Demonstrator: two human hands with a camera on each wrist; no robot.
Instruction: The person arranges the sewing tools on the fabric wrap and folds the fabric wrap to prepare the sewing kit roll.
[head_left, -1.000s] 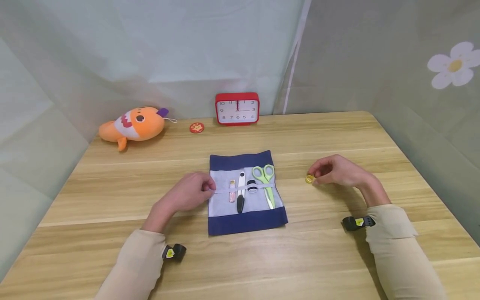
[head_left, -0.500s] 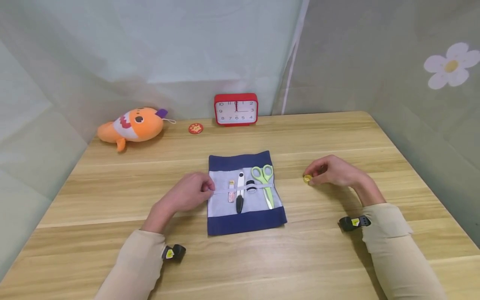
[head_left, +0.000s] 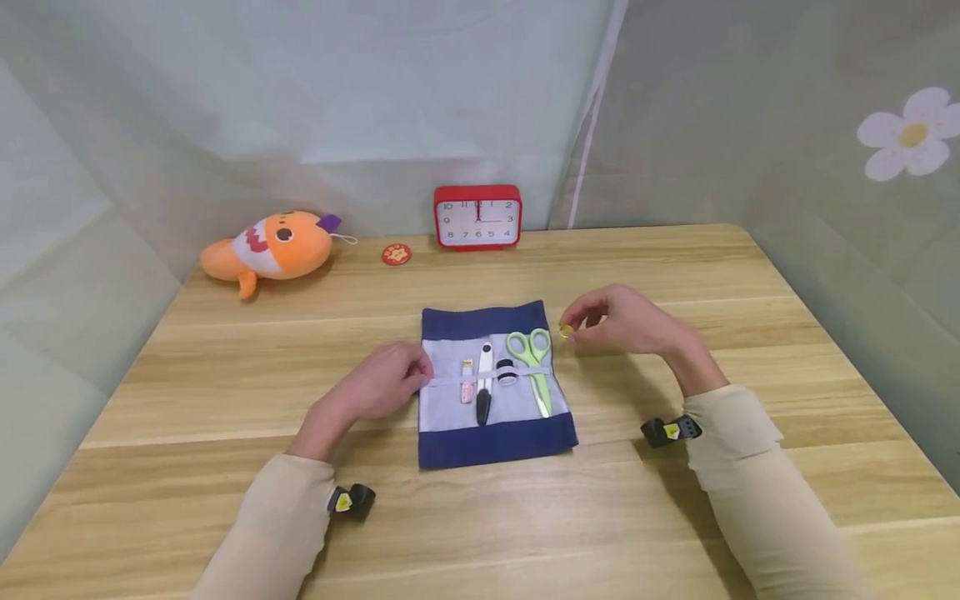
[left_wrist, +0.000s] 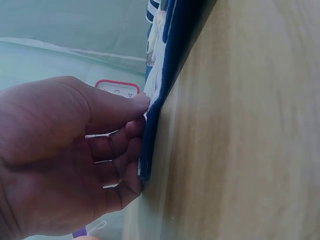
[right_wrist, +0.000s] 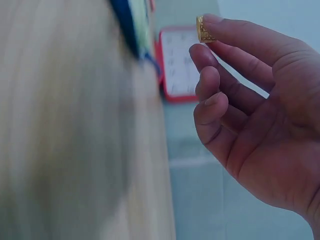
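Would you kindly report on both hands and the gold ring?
Left hand pinches cloth organizer at left edge. Right hand holds gold ring, raised. No obstruction visible between ring and organizer.

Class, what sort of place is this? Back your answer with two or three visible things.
Probably an indoor tabletop recording setup: pale grey-green hanging cloth stands behind a light wood-grain table, and a small black camera sits by the left beige fabric sleeve.

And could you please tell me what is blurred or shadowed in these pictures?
Right wrist view: the table and red clock are blurred, the gold ring and right hand sharper; head view: soft shadow beside the right sleeve; left wrist view: left hand dimly lit.
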